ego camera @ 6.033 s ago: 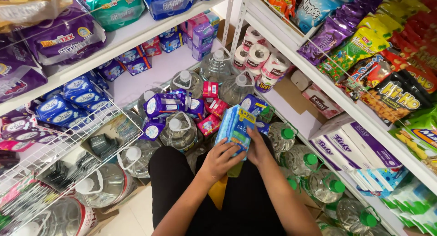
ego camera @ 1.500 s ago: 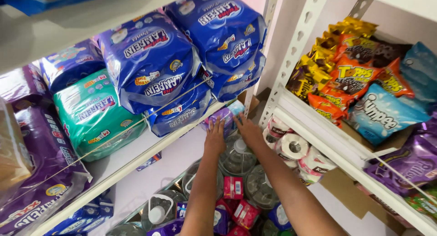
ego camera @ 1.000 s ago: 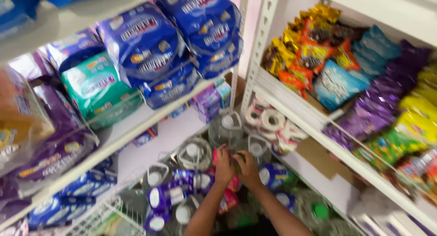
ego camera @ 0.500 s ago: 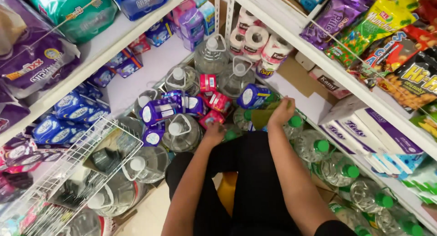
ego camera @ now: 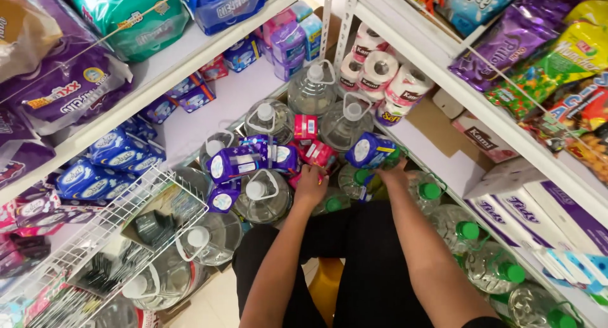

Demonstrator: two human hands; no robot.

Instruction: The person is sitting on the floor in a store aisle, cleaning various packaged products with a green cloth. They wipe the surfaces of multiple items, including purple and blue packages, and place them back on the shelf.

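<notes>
My left hand (ego camera: 310,183) reaches down to a red pack (ego camera: 318,155) lying on top of clear water jugs (ego camera: 346,124), and its fingers curl on the pack's near edge. My right hand (ego camera: 395,173) grips the near end of a blue and purple pack (ego camera: 369,151) that rests on the jugs beside it. More purple packs (ego camera: 244,163) lie to the left of my left hand. Another red pack (ego camera: 305,127) sits just behind. My black-clad legs are below my arms.
A white wire rack (ego camera: 107,239) juts out at lower left. Green-capped water bottles (ego camera: 470,232) line the floor on the right. Toilet rolls (ego camera: 380,71) and cardboard boxes sit under the right shelf of snack bags (ego camera: 573,46). Diaper packs (ego camera: 120,18) fill the left shelves.
My hands came down from the upper left shelf, where they had reached with a blue pack, to the packs on the jugs. The view swung down from the shelves toward the floor.
</notes>
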